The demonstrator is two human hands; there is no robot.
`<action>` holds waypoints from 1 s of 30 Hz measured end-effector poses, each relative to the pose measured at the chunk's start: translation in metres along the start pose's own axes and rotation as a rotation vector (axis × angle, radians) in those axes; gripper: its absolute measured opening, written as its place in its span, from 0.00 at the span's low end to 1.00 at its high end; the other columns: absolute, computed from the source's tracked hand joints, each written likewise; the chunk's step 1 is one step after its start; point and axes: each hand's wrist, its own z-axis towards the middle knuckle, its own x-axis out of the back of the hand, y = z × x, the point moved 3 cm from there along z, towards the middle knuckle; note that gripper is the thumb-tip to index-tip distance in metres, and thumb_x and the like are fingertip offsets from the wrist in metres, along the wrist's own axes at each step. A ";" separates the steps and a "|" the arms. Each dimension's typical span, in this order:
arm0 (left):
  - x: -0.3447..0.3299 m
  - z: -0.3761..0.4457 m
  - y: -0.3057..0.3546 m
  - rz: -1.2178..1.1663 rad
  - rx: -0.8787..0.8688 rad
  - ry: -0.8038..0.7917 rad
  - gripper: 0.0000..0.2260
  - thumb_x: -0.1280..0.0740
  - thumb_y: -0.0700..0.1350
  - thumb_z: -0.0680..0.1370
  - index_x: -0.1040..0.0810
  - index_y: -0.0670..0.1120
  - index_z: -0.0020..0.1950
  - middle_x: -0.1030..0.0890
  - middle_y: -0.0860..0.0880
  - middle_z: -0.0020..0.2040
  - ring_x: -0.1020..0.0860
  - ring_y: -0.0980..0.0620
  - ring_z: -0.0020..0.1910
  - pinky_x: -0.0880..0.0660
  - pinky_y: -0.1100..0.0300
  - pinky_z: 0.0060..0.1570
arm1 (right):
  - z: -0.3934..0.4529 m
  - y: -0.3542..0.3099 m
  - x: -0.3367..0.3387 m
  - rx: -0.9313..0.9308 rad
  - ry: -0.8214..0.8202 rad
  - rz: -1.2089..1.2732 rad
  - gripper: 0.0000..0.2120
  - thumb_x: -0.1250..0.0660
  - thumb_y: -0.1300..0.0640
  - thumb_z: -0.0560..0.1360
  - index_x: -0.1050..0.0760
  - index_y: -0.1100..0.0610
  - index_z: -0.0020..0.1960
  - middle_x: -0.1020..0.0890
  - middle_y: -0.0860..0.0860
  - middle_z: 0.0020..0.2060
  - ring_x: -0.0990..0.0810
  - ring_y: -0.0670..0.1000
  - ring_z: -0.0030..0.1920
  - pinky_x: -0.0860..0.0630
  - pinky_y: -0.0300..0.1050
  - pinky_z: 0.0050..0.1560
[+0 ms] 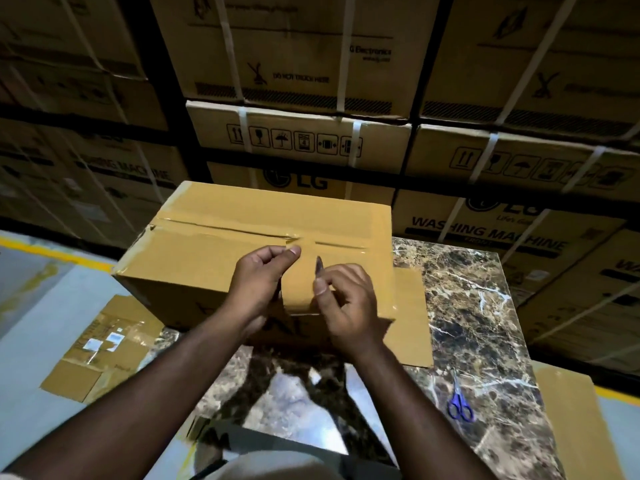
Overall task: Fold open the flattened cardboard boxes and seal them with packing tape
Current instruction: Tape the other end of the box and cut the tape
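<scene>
L hand [258,284] pinches tape strip [299,282] at 12 — R hand [346,299] grips dark blade [318,266]; keep strip taut on box [221,258], cut clean.

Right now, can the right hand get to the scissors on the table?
Probably yes, once it lets go. The right hand is pinching the tape over the box. The scissors lie on the bare table on its own side, with nothing in the way.
</scene>
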 end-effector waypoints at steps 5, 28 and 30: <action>0.058 0.056 0.033 -0.018 -0.010 0.014 0.07 0.25 0.44 0.78 0.15 0.41 0.51 0.13 0.47 0.44 0.17 0.53 0.38 0.22 0.61 0.35 | 0.027 -0.006 -0.085 -0.078 -0.081 -0.045 0.12 0.30 0.43 0.78 0.23 0.51 0.43 0.18 0.43 0.42 0.20 0.42 0.55 0.35 0.54 0.76; 0.263 0.358 0.105 0.268 0.127 -0.034 0.06 0.21 0.43 0.73 0.15 0.43 0.43 0.13 0.44 0.43 0.14 0.42 0.48 0.18 0.48 0.53 | 0.137 -0.094 -0.377 -0.942 0.145 0.623 0.13 0.32 0.57 0.83 0.27 0.68 0.55 0.13 0.61 0.41 0.16 0.53 0.37 0.20 0.47 0.36; 0.259 0.366 0.100 0.281 0.144 -0.036 0.06 0.22 0.42 0.74 0.16 0.42 0.43 0.14 0.44 0.43 0.16 0.46 0.42 0.20 0.55 0.43 | 0.143 -0.091 -0.378 -0.961 0.134 0.610 0.16 0.33 0.56 0.84 0.29 0.70 0.57 0.12 0.61 0.43 0.15 0.55 0.39 0.20 0.50 0.37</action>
